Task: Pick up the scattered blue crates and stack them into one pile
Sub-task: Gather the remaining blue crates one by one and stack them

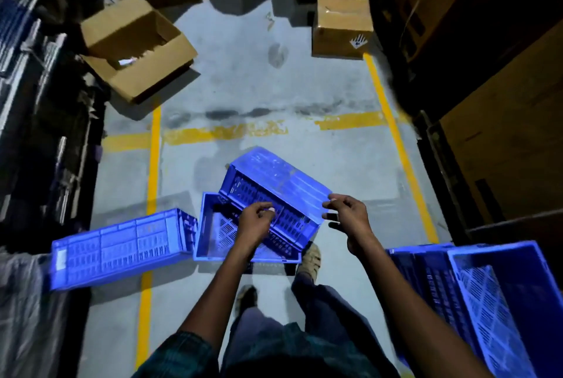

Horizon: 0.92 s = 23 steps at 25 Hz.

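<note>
A person stands over scattered blue crates on a warehouse floor (274,88), both arms reaching down toward a tilted crate (274,185) that leans half inside an upright crate (213,231) just ahead of the feet. The left hand (254,222) hovers over the tilted crate's slotted side, fingers curled loosely and not clearly closed on anything. The right hand (350,213) sits at the crate's near right corner, thumb and fingers narrowed around the edge; whether it truly grips the rim cannot be told.

A third crate (122,248) lies on its side to the left, touching the upright one. At the lower right stands the pile (487,286), open crates nested together.

The risks look plain enough. With only one corner possibly pinched, lifting the tilted crate could swing it free and drop it onto the right foot (310,259), which stands just beside the upright crate. The leaning crate may also snag on the lower crate's rim and drag it along. An open carton (137,48) and a sealed box (342,27) sit well apart up the aisle, beyond the yellow lines (225,132), and pose little hazard. Dim light and motion blur hide finer detail.
</note>
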Motion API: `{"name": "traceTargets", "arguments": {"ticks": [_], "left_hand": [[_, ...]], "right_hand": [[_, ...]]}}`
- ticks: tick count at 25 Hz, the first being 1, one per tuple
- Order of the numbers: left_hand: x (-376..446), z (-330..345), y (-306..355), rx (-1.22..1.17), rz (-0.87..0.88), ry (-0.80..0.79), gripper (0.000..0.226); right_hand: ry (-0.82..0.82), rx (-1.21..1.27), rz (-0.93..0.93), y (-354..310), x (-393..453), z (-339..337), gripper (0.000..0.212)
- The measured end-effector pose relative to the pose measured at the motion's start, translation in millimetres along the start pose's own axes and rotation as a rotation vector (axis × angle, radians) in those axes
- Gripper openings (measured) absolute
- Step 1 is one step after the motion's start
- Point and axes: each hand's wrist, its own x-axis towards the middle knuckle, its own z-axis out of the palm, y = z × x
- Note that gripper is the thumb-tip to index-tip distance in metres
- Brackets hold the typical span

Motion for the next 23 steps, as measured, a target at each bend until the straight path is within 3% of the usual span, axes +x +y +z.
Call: {"name": "traceTargets", "arguments": {"ticks": [5,8,12,14,16,19,23], "left_hand": [[95,41,-36,-0.071,-0.16,0.171,0.019],[151,69,-89,-0.093,-0.274,0.191,0.018],[241,108,-207,-0.031,-0.412,0.153,0.017],[293,120,-288,-0.042,-0.495,0.174,0.015],[320,127,-328,-0.055,-0.555,0.2,0.024],[343,125,-320,-0.017,-0.569,0.266,0.024],[391,131,-321,-0.133,-0.62,0.324,0.048]], "right_hand": [[-0.04,-0.133,0.045,22,114,28,0.019],[-0.016,-0.233,0.12,82,174,50,0.02],[0.044,-0.365,0.199,187,250,75,0.019],[0.068,-0.457,0.093,226,275,93,0.023],[0.065,-0.509,-0.036,245,292,102,0.028],[-0.047,-0.557,-0.064,272,326,111,0.02],[-0.169,-0.698,-0.136,281,353,109,0.01]]}}
